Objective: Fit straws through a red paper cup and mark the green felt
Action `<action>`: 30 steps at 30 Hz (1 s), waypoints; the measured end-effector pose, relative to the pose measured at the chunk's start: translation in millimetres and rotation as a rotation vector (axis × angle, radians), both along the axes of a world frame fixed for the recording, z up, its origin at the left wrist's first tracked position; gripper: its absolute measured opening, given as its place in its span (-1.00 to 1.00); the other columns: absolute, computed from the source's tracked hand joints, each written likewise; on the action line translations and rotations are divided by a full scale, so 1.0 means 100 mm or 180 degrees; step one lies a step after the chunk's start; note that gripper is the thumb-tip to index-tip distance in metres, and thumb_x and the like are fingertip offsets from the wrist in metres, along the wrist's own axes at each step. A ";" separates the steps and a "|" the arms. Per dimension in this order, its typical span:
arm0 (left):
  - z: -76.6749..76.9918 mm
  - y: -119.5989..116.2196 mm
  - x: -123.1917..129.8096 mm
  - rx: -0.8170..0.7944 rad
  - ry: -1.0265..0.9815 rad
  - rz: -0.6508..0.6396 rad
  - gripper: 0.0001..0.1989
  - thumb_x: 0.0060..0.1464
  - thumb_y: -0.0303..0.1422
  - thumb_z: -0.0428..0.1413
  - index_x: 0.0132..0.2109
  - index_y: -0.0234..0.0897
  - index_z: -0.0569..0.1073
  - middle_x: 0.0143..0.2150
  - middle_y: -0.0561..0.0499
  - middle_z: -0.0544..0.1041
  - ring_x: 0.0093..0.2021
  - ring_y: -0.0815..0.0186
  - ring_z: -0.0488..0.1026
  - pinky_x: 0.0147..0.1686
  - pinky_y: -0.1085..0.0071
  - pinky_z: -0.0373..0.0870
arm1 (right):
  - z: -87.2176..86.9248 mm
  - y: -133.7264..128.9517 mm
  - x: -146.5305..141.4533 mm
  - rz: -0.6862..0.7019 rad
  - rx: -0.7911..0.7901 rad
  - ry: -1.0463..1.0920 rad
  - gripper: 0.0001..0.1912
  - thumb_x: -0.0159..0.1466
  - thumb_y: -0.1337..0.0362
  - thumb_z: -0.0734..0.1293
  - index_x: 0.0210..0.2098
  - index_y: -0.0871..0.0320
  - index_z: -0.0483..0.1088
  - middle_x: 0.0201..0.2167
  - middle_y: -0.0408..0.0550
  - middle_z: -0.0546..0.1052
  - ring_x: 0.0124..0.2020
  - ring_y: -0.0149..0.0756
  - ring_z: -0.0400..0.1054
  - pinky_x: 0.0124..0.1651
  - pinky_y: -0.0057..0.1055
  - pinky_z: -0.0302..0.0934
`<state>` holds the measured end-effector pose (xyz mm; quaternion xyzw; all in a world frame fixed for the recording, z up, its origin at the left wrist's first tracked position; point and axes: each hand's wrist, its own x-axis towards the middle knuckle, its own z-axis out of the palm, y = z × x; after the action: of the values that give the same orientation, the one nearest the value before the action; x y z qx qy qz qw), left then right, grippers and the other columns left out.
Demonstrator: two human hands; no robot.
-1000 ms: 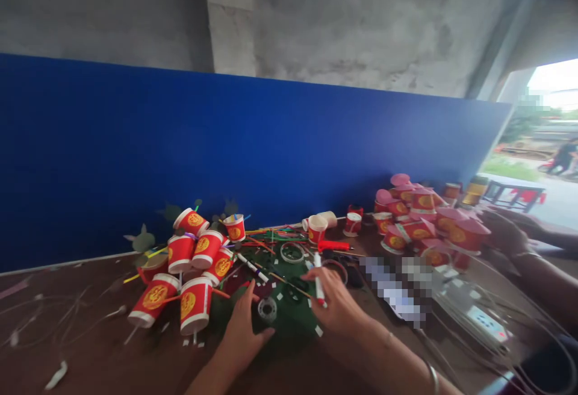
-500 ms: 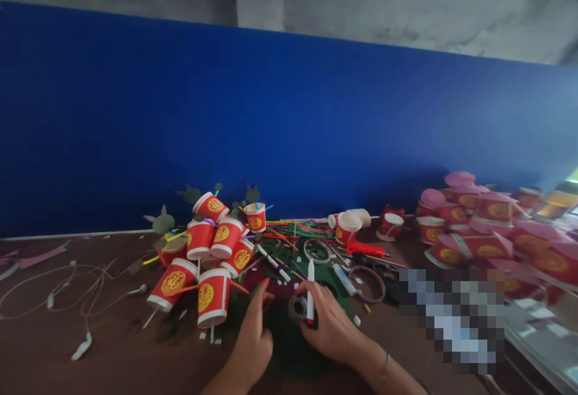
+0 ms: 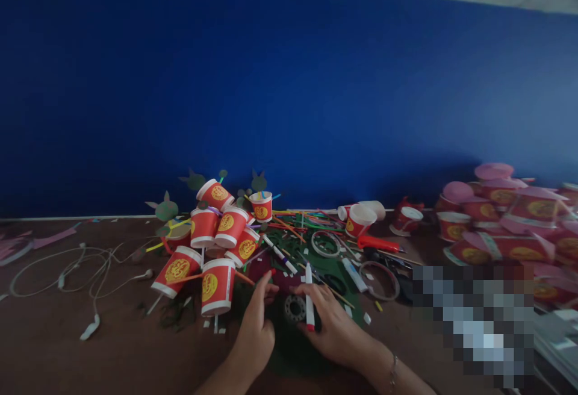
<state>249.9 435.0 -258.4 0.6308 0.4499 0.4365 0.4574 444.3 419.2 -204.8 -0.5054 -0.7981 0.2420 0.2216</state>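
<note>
My right hand (image 3: 332, 323) has its fingers closed around a white marker (image 3: 309, 301) with a red lower end, which stands nearly upright. Just left of the marker is a dark grey ring (image 3: 295, 309) with small holes around its face; whether my right fingers touch it I cannot tell. Opposite, my left hand (image 3: 257, 326) is held with its fingers stretched forward and apart from the ring. A small red spot shows at its fingertips, but I cannot make out whether it is held. Dark green sheet material (image 3: 293, 353) lies under both hands.
Red paper cups (image 3: 217, 289) with straws are piled at the left, beside white earphones (image 3: 91, 326). Ahead lie another marker (image 3: 280, 253), a tape roll (image 3: 326, 244) and a red-handled tool (image 3: 382, 243). Pink-topped cups (image 3: 497, 220) are stacked right, against a blue panel (image 3: 289, 94).
The view has tilted down and things sit a little further right in it. My hands keep nearly the same pose, and more of the grey ring shows beside the marker.
</note>
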 end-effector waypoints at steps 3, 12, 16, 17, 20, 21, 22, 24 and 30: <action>0.03 -0.01 0.00 -0.0033 0.0021 0.0007 -0.20 -0.25 -0.63 -0.15 0.26 -0.48 0.07 0.06 -0.23 0.31 0.10 0.17 0.29 0.19 0.12 0.20 | 0.02 0.00 -0.01 -0.0078 -0.0163 -0.0046 -0.49 0.07 0.46 0.31 0.02 0.15 0.24 0.00 0.01 0.37 0.04 -0.16 0.20 0.13 -0.20 0.08; 0.11 -0.02 0.01 0.0026 -0.0018 -0.0115 -0.17 -0.26 -0.61 -0.12 0.28 -0.40 0.07 0.07 -0.18 0.31 0.12 0.17 0.28 0.20 0.12 0.17 | 0.09 -0.02 -0.01 -0.0100 -0.0188 -0.0047 -0.47 0.05 0.45 0.30 0.03 0.16 0.22 0.01 0.03 0.35 0.06 -0.16 0.19 0.16 -0.18 0.06; 0.08 -0.03 -0.01 0.0129 0.0109 -0.0196 -0.20 -0.23 -0.59 -0.11 0.27 -0.36 0.08 0.10 -0.18 0.32 0.14 0.16 0.27 0.22 0.06 0.13 | 0.07 -0.04 -0.01 -0.0053 0.0050 -0.0029 -0.44 0.03 0.41 0.31 0.05 0.18 0.20 0.01 0.06 0.35 0.05 -0.13 0.19 0.15 -0.15 0.07; 0.06 -0.04 -0.01 0.0164 0.0158 -0.0198 -0.22 -0.21 -0.58 -0.11 0.27 -0.34 0.09 0.11 -0.18 0.32 0.15 0.15 0.27 0.22 0.05 0.13 | 0.08 -0.04 -0.01 -0.0046 0.0125 -0.0009 -0.44 0.03 0.40 0.31 0.04 0.19 0.20 -0.01 0.06 0.36 0.04 -0.14 0.21 0.14 -0.16 0.08; 0.04 -0.04 -0.03 0.0402 0.0356 -0.0178 -0.32 -0.07 -0.49 -0.07 0.27 -0.29 0.10 0.16 -0.19 0.30 0.17 0.13 0.28 0.20 0.05 0.19 | 0.16 -0.03 0.04 -0.0121 0.0455 0.0086 -0.48 0.03 0.41 0.30 0.01 0.19 0.22 -0.06 0.04 0.40 -0.02 -0.18 0.25 0.08 -0.22 0.13; 0.04 -0.03 -0.03 0.0498 0.0468 -0.0191 -0.36 0.00 -0.43 -0.04 0.27 -0.29 0.09 0.17 -0.21 0.31 0.17 0.12 0.29 0.18 0.05 0.22 | 0.21 -0.02 0.07 -0.0232 0.0606 0.0117 -0.53 0.05 0.41 0.29 -0.02 0.18 0.23 -0.08 0.02 0.41 -0.04 -0.20 0.27 0.05 -0.24 0.14; 0.04 -0.03 -0.04 0.0567 0.0642 -0.0208 -0.37 0.04 -0.37 0.00 0.27 -0.29 0.09 0.17 -0.22 0.32 0.16 0.10 0.31 0.16 0.04 0.25 | 0.27 -0.02 0.13 -0.0397 0.0761 0.0128 -0.59 0.07 0.41 0.28 -0.06 0.17 0.25 -0.11 0.01 0.43 -0.06 -0.21 0.28 0.03 -0.25 0.14; 0.02 -0.01 -0.04 0.0740 0.0987 -0.0254 -0.33 0.04 -0.27 0.07 0.27 -0.32 0.09 0.15 -0.25 0.35 0.15 0.06 0.32 0.13 0.01 0.29 | 0.40 -0.05 0.30 -0.0850 0.1005 0.0070 -0.76 0.14 0.39 0.24 -0.17 0.15 0.28 -0.20 -0.03 0.46 -0.11 -0.23 0.31 0.00 -0.26 0.13; -0.07 0.04 -0.02 0.1360 0.1419 -0.0188 -0.38 0.10 -0.27 0.01 0.28 -0.27 0.05 0.09 -0.17 0.44 0.10 0.09 0.38 0.01 0.07 0.42 | 0.39 -0.52 1.30 -0.2250 0.1264 -0.0095 -0.81 0.19 0.32 0.18 -0.18 0.12 0.29 -0.20 -0.04 0.48 -0.13 -0.22 0.33 -0.05 -0.27 0.16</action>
<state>247.6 439.4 -265.5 0.8056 0.4187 0.3586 0.2170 574.3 367.4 -165.7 -0.6995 -0.6095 -0.0154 0.3729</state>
